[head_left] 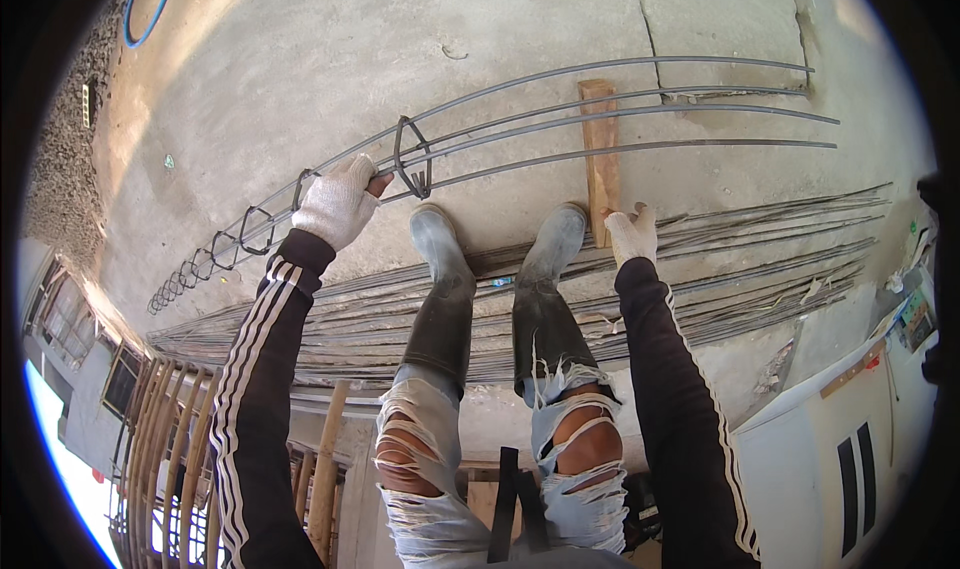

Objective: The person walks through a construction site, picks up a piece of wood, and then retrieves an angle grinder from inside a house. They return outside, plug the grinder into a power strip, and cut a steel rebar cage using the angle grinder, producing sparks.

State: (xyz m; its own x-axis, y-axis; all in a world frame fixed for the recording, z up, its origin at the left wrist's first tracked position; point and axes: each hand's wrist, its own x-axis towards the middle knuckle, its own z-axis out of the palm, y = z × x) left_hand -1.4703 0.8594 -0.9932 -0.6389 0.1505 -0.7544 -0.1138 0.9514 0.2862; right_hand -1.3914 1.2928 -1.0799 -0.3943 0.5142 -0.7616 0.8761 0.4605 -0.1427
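Note:
My left hand, in a white knit glove, is closed around a long steel bar of a rebar cage. Square wire stirrups are threaded on the cage; one stirrup stands just right of that hand, and several more are spaced out to the left. The cage's bars run right across a wooden block on the concrete. Beside the block's near end is my right hand, also gloved, its thumb and fingers apart with nothing visible between them.
Many loose steel bars lie across the floor behind and under my boots. A blue hose curves at the upper left, near gravel. Bamboo poles stand lower left; a white panel is lower right.

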